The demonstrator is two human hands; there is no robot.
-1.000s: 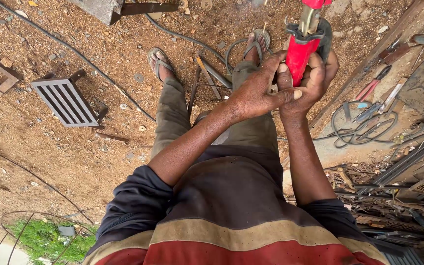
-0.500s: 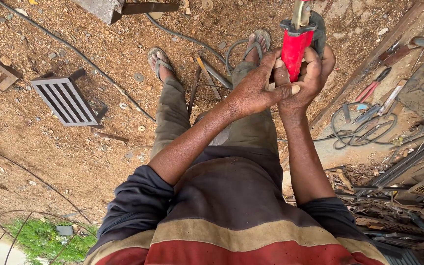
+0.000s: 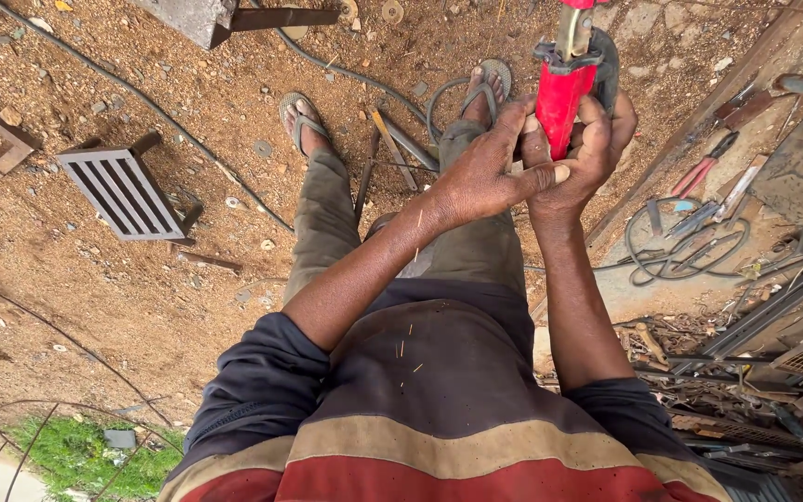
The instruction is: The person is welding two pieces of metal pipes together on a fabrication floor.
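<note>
I stand on a dirt floor (image 3: 141, 307) w/ both sandalled feet planted, scrap all round. Biggest item nearby is a slatted metal grille (image 3: 123, 191) lying on the dirt, well apart to my left; a black cable (image 3: 188, 139) runs across the ground between it & my legs. On my right, a coil of wire (image 3: 690, 251) w/ red-handled pliers (image 3: 708, 172) just beside it, near a concrete edge. Up front, at chest height, I hold a red power tool (image 3: 564, 93), upright, black head & metal shaft at top. My right hand (image 3: 592, 153) is wrapped round its red body from behind; my left hand (image 3: 485, 172) is pressed against the front, fingers curled on it, thumb laid across toward the right hand.
</note>
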